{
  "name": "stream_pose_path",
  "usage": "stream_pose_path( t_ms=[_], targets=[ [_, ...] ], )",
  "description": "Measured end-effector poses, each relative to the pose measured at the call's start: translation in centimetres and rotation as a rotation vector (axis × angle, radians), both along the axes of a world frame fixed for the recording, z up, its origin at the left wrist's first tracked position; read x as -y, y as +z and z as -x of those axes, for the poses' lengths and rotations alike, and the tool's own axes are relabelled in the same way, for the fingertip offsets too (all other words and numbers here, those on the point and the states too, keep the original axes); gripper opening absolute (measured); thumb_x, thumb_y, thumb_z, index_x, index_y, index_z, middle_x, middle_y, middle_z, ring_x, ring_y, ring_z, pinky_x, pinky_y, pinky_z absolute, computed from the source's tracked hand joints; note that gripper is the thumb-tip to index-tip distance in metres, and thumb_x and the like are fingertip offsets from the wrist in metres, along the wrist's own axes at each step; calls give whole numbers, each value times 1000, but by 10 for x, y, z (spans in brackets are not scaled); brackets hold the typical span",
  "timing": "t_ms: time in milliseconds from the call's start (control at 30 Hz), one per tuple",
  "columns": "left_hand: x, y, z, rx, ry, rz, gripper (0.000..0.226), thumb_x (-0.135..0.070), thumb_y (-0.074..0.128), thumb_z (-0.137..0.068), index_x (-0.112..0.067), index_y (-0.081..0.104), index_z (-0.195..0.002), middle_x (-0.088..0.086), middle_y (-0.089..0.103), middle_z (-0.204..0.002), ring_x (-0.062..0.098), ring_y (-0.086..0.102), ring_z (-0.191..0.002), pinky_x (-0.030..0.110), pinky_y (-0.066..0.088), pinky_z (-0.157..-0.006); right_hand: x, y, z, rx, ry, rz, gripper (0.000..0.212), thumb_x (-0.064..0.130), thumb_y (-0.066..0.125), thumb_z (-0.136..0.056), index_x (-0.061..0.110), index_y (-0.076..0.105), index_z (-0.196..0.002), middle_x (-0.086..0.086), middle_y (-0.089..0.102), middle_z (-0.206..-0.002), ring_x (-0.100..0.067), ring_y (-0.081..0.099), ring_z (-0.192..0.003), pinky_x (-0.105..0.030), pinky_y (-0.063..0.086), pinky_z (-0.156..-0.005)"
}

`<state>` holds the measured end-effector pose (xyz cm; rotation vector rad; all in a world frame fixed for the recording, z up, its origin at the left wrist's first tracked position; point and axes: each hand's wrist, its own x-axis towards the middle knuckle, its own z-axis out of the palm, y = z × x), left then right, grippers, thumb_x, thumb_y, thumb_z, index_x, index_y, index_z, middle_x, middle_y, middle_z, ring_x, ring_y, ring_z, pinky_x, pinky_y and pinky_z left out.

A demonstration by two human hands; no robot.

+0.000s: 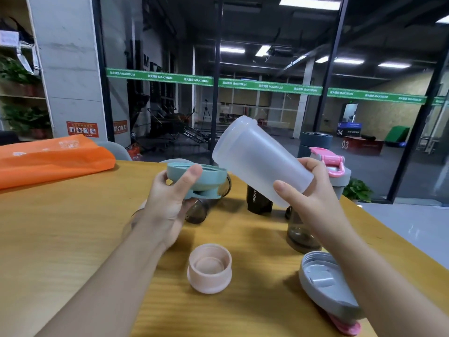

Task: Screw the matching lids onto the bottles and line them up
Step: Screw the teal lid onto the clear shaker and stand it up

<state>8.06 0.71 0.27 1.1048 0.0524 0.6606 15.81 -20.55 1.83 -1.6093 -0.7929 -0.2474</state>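
Observation:
My right hand (pixel 313 190) holds a frosted clear bottle (pixel 257 156) by its base, tilted with its open mouth up and to the left. My left hand (pixel 167 203) grips a pale teal lid (pixel 206 177) just left of that mouth, apart from it. On the wooden table (pixel 60 227) a pink lid (pixel 209 271) lies upside down near me. A grey lid with a pink flap (pixel 325 285) lies at the right, partly under my right forearm. A black bottle marked SPORT (pixel 258 199) and two smoky dark bottles (pixel 301 234) (pixel 201 210) stand or lie behind my hands.
An orange bag (pixel 48 159) lies at the table's far left. A grey bottle with a pink-flap lid (pixel 337 171) stands at the far right, with a dark grey container (pixel 315 142) behind it. The table's right edge runs close to my right arm. A glass wall is beyond.

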Motion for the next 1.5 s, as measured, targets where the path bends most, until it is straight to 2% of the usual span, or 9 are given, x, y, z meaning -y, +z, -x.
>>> stream_pose_path(
  t_ms=[233,433,633,867,933,1000,1067,1233,1500],
  targets=[
    [0,-12,9,-21,-193,-86,110,-55,89,-36,-18,47,-130,28,49,-132,37,60,-100,53,48,-78,15,-10,-9,-5,99,102,55,29,70,-65,33,45,-113,28,63,-91,5,63,-83,-13,49,-60],
    [12,-16,8,-58,-167,-90,122,-62,87,-26,-5,49,-127,21,65,-114,25,66,-90,41,56,-72,30,-11,-15,-81,165,38,71,36,77,-53,24,49,-117,11,70,-94,4,66,-87,-11,50,-64],
    [16,-23,4,-99,-96,-134,104,-69,83,-24,-15,59,-110,8,64,-99,18,64,-80,33,54,-57,27,-15,-13,-88,253,70,73,39,74,-52,25,49,-119,12,70,-103,-5,67,-95,-15,52,-69],
    [16,-25,5,-143,-174,-228,100,-71,80,-29,-26,62,-116,8,67,-114,25,67,-96,37,56,-65,30,-14,-14,-115,278,112,79,39,75,-56,30,45,-129,14,67,-110,-9,66,-103,-19,54,-74],
    [14,-25,6,-134,-215,-285,113,-66,84,-28,-26,51,-129,5,66,-118,21,67,-101,35,56,-70,29,-14,-15,-126,285,97,80,39,76,-56,31,45,-129,11,67,-115,-16,65,-106,-30,56,-78],
    [12,-26,6,-131,-230,-329,124,-55,90,-28,-34,37,-138,2,62,-124,18,66,-105,35,56,-75,30,-15,-18,-154,303,86,81,39,80,-55,36,46,-129,8,66,-118,-28,63,-107,-57,49,-83],
    [12,-28,5,-133,-199,-365,122,-49,91,-28,-45,34,-136,0,58,-126,17,67,-101,37,56,-74,31,-16,-22,-188,331,76,80,37,81,-55,38,47,-128,7,66,-120,-27,63,-108,-62,42,-92],
    [11,-27,5,-145,-106,-432,78,-50,75,-41,-47,48,-114,-6,64,-103,8,66,-78,29,50,-59,31,-18,-25,-198,357,119,81,22,80,-64,38,43,-134,8,67,-118,-15,64,-110,-22,52,-80],
    [13,-30,5,-200,-130,-379,83,-49,75,-38,-36,48,-115,-2,64,-103,8,69,-76,32,58,-66,32,-21,-27,-226,412,155,81,5,73,-65,37,41,-132,11,66,-121,-14,65,-108,-20,53,-80]
  ],
)
